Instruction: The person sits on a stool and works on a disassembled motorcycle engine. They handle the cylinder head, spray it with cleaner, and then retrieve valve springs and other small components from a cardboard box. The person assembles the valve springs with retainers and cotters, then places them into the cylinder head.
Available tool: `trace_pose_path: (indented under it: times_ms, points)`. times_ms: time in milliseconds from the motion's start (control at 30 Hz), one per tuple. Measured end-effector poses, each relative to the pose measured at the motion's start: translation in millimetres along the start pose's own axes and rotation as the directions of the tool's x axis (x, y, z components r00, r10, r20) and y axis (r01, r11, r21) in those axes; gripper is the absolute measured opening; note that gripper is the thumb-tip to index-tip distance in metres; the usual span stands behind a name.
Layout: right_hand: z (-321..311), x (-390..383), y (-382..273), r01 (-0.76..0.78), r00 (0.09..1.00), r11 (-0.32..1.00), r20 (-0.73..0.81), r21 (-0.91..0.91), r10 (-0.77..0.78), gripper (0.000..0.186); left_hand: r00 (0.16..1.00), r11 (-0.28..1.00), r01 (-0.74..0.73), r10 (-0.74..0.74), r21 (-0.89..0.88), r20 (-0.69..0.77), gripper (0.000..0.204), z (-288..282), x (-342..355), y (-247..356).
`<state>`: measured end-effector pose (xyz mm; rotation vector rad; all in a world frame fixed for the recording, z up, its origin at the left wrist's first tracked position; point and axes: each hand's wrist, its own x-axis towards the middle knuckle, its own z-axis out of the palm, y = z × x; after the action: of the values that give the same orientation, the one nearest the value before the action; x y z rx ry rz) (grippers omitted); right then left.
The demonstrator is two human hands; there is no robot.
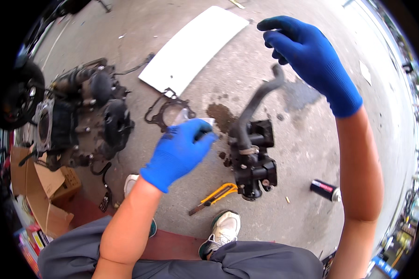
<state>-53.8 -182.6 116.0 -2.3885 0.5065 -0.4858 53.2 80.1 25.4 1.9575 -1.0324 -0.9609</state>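
Black throttle-body assembly [246, 169] on concrete floor [284, 223], out from near red edge [177, 246], lengthwise away from it, bent hose [253, 104] at far end. Just right of left hand [179, 146]; seemingly nearer there than to raised right hand [307, 51]. Apparently pinched in left fingers: clear plastic piece [182, 116]. Right fingers loosely apart, nothing visible between. Stained floor; engine [86, 116] toward left edge.

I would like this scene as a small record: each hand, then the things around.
Left hand: blue glove, holding a pale item, partly hidden
Right hand: blue glove, raised near the hose; nothing visibly held
Centre: black part, hose attached
Left side: engine, open carton
Beyond left hand: gasket, white panel
On ground: yellow knife, spray can
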Motion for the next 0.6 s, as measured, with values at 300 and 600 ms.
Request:
trace_pose_path:
  times_ms: [300, 600]
  points:
    - [-11.9, -259.9, 4.4, -0.558, 0.682, 0.643, -0.152, 0.525, 0.716, 0.028, 0.984, 0.975, -0.033, -0.007, 0.218, 0.180, 0.030, 15.8, 28.3, 35.3]
    - [123.6, -315.7, 20.8, -0.570, 0.384, 0.240, -0.003, 0.785, 0.923, 0.036, 0.867, 0.782, 0.494, -0.474, -0.379, 0.151, 0.066, 45.3, 17.6, 23.5]
